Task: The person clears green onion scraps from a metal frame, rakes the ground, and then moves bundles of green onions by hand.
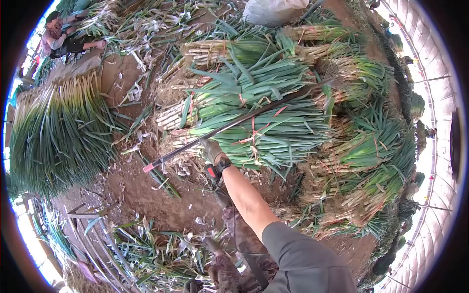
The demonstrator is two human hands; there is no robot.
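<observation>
My right hand (212, 150), in a grey-green work glove, is closed around a long dark pole (234, 122). The pole slants across the view, from a pink tip at the lower left to the upper right, where thin tines fan out over brown roots. Under the pole and hand lie bundles of green onions (288, 139), bound with red ties, their pale root ends to the left. A black strap with a red-marked device sits on my right wrist. Low at the bottom edge, part of my dark-gloved left hand (193, 285) shows, its fingers mostly hidden.
More tied onion bundles (376, 151) lie to the right. A thick row of green onions (58, 132) stands at the left. A metal frame (93, 239) is at the lower left, beside leaf scraps (166, 249). A pale plastic sack (273, 12) is at the top; another person (61, 39) sits upper left.
</observation>
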